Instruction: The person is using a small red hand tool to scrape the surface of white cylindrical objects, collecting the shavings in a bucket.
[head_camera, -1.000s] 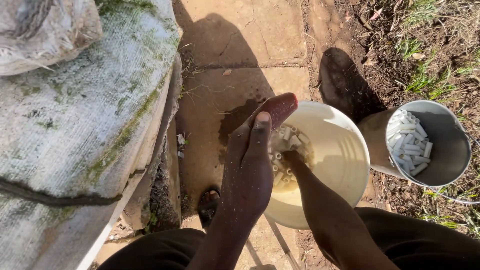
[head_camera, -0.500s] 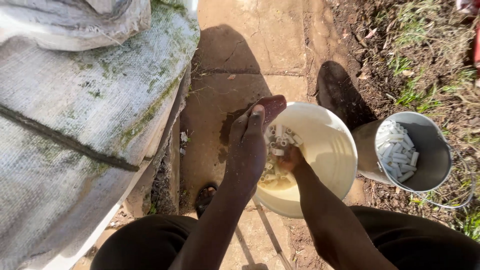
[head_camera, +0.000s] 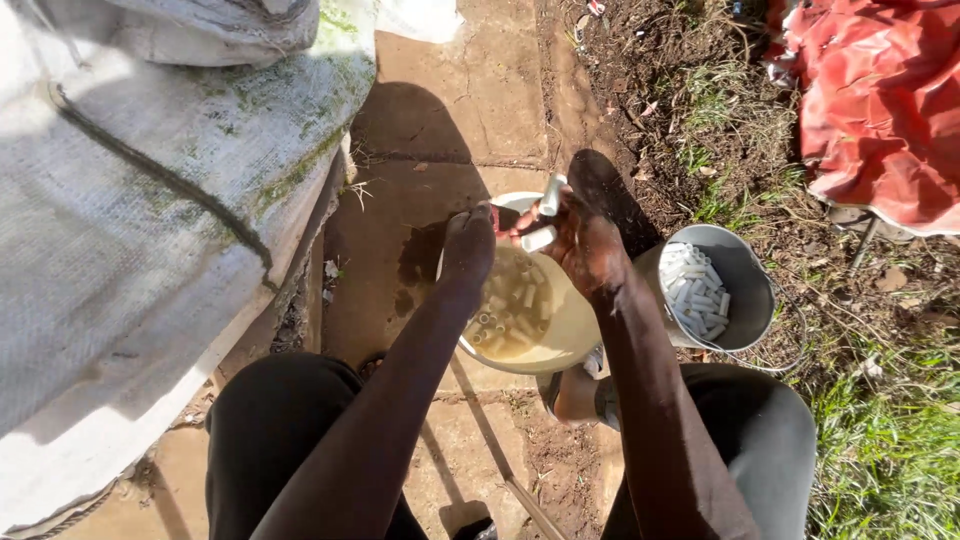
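Since the earlier frame the right hand (head_camera: 580, 240) has come up out of the bowl (head_camera: 570, 330) and now sits above its far rim, fingers clamped on white tubes (head_camera: 540, 238). The left hand (head_camera: 468, 245) hangs beside it over the bowl's left edge, fingers curled together; whether they hold anything I cannot tell. More tubes lie in the bowl's cloudy water. A metal bucket (head_camera: 745, 290) of tubes stands just right of the bowl on the ground.

White tubes (head_camera: 540, 238), cream basin (head_camera: 570, 330), grey bucket (head_camera: 745, 290), red tarp (head_camera: 880, 110)
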